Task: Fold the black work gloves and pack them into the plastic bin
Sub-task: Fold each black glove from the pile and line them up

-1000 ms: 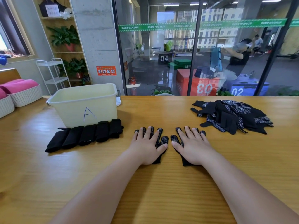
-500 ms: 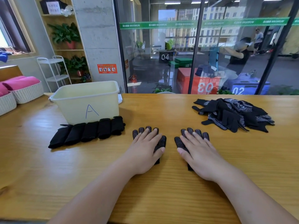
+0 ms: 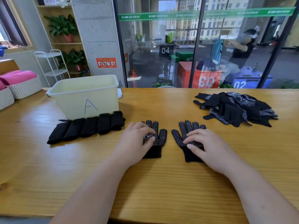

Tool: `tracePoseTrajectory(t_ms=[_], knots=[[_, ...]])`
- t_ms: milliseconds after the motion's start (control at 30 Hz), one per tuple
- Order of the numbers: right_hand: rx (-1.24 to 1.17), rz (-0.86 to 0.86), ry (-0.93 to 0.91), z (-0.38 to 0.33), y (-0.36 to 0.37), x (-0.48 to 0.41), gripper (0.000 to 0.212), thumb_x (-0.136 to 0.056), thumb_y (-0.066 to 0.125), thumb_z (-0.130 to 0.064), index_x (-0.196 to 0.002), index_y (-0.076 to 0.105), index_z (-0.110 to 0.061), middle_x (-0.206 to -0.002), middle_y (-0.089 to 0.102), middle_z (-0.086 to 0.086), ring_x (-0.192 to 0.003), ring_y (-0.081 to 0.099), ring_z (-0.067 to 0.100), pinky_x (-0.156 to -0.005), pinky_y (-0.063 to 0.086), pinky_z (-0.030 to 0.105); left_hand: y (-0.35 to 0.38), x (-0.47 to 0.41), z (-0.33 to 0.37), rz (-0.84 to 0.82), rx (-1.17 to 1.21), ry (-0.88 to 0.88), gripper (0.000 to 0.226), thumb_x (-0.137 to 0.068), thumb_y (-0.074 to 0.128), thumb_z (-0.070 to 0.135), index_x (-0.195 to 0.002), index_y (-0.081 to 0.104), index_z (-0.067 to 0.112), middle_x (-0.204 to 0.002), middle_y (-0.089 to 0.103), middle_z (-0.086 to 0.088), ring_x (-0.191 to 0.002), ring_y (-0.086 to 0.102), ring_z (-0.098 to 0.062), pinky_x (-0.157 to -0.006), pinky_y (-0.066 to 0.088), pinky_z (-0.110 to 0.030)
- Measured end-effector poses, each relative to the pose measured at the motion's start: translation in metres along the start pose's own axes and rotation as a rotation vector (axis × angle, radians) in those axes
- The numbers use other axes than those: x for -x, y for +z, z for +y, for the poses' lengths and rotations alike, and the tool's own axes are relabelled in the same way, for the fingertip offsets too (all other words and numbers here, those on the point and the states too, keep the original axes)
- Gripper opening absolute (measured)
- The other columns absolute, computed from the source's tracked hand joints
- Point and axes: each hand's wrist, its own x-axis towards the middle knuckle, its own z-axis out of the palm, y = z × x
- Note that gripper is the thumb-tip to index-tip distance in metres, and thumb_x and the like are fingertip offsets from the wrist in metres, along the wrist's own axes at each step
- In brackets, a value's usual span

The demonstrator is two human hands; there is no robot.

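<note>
Two black dotted work gloves lie flat, palm side up, side by side on the wooden table. My left hand (image 3: 135,141) rests on the palm and cuff of the left glove (image 3: 160,135). My right hand (image 3: 208,146) rests on the right glove (image 3: 182,135), its fingertips pressing the dotted palm. Both gloves' fingers point away from me and show past my fingertips. A pale yellow plastic bin (image 3: 72,102) marked "A" stands at the back left. In front of it lies a row of several folded black gloves (image 3: 87,126). A loose pile of unfolded gloves (image 3: 234,107) sits at the right.
White woven baskets (image 3: 24,88) with pink cloth stand at the far left table edge. A glass wall runs behind the table's far edge, with a person seen beyond it. Bare wood (image 3: 161,183) lies between me and the gloves.
Both hands have slid back toward me over the two gloves, uncovering the gloves' fingers and part of the palms. The gloves have stayed where they were.
</note>
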Motion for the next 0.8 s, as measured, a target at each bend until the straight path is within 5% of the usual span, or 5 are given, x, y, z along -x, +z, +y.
tracePoseTrajectory(t_ms=[133, 267, 500, 800], knots=[[0.050, -0.025, -0.002, 0.0008, 0.0043, -0.0031, 0.020, -0.103, 0.061, -0.048, -0.120, 0.070, -0.051, -0.127, 0.051, -0.034, -0.126, 0.043, 0.000, -0.104, 0.043, 0.031, -0.0022, 0.0000, -0.0055, 0.008, 0.012, -0.022, 0.006, -0.097, 0.074, 0.038, -0.101, 0.077, 0.035, -0.101, 0.061, 0.019, -0.105, 0.051, -0.012, -0.099, 0.047, -0.038], [0.079, -0.021, -0.032, -0.0019, 0.0088, -0.0044, 0.028, -0.105, 0.057, -0.047, -0.131, 0.067, -0.049, -0.133, 0.049, -0.034, -0.128, 0.039, -0.002, -0.108, 0.041, 0.031, -0.0003, 0.0007, -0.0016, -0.089, -0.035, -0.019, 0.013, -0.097, 0.072, 0.044, -0.106, 0.077, 0.037, -0.104, 0.060, 0.019, -0.106, 0.050, -0.009, -0.098, 0.049, -0.038], [0.031, 0.099, 0.039, 0.0008, 0.0056, -0.0036, 0.017, -0.100, 0.066, -0.034, -0.101, 0.073, -0.049, -0.113, 0.057, -0.031, -0.111, 0.044, -0.001, -0.087, 0.043, 0.028, -0.0033, 0.0011, -0.0015, -0.072, 0.020, -0.037, 0.015, -0.092, 0.077, 0.051, -0.102, 0.076, 0.039, -0.097, 0.061, 0.021, -0.102, 0.051, -0.004, -0.091, 0.048, -0.031], [0.025, 0.130, 0.013, -0.0022, 0.0082, -0.0039, 0.014, -0.101, 0.064, -0.041, -0.111, 0.072, -0.047, -0.115, 0.056, -0.031, -0.114, 0.043, -0.001, -0.095, 0.047, 0.035, 0.0019, -0.0024, 0.0030, -0.071, 0.019, -0.114, 0.007, -0.093, 0.078, 0.045, -0.093, 0.075, 0.039, -0.093, 0.062, 0.018, -0.098, 0.053, -0.006, -0.090, 0.051, -0.036]])
